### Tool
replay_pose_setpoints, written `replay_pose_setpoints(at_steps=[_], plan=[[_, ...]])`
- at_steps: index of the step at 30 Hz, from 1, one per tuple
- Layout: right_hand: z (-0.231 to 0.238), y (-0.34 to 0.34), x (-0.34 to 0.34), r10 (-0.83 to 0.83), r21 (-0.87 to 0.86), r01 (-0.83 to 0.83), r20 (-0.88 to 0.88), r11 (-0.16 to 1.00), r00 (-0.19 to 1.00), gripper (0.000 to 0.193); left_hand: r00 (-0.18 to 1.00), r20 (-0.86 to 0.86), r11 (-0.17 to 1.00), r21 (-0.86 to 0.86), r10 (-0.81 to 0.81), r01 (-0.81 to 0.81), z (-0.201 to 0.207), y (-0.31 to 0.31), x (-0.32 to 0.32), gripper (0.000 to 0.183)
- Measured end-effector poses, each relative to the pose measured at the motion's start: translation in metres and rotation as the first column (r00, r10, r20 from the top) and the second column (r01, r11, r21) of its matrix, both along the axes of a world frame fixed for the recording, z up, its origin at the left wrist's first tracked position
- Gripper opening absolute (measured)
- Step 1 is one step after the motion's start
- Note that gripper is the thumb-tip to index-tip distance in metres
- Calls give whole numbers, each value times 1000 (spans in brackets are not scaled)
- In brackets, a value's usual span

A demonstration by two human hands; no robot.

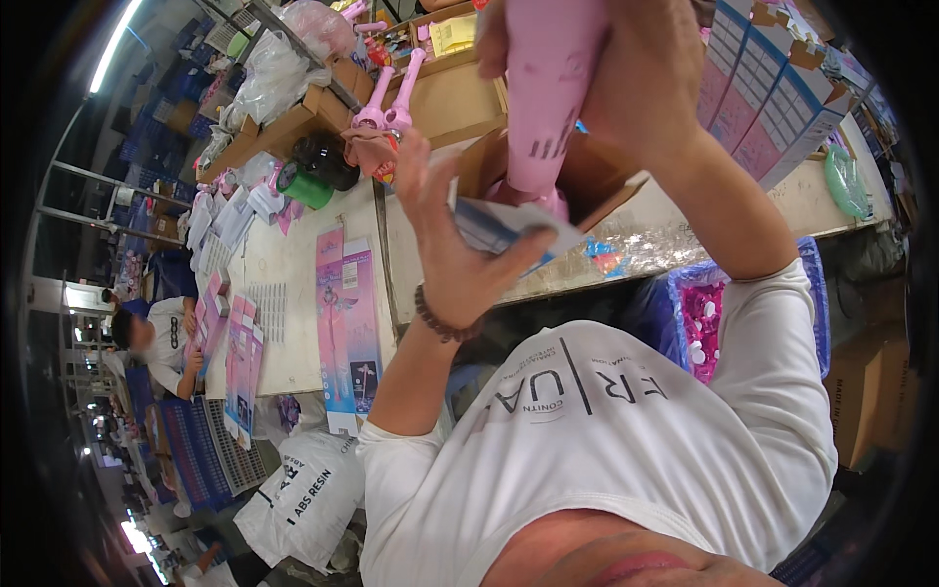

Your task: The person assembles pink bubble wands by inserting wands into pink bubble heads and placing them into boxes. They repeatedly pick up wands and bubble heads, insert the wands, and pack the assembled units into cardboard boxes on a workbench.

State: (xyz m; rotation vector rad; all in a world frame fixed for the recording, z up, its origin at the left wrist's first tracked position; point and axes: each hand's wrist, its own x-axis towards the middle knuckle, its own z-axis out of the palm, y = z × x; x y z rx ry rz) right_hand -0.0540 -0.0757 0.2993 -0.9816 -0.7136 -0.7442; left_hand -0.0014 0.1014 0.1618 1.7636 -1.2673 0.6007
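Observation:
My right hand [646, 83] is wrapped round a large pink plastic toy wand [548, 88], which stands roughly upright with its lower end inside an open cardboard box [611, 181]. The box is brown inside and blue and white outside. My left hand [455, 245], with a beaded bracelet at the wrist, grips the near left side of this box. Its thumb lies over the blue-and-white edge, and its other fingers are raised and a little blurred. The wand's upper end runs out of view at the top.
Flat pink-and-blue cartons [347, 323] lie on the white table [293, 259]. Pink wand parts [391, 103] and a green-lidded jar [305, 184] are farther left. Tall printed boxes [763, 93] stand right. A blue bin [817, 293] of pink pieces is below. Another person [161, 333] works at left.

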Motion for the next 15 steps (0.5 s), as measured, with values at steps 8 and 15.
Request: replay_pose_setpoints(at_steps=[8, 15], plan=[[-27, 18, 5, -158, -50, 159, 12, 986, 987, 74, 994, 76, 993, -84, 85, -78, -2, -30, -51, 99], [-20, -13, 2, -176, -329, 174, 23, 928, 984, 68, 997, -7, 987, -144, 72, -72, -7, -16, -25, 76]])
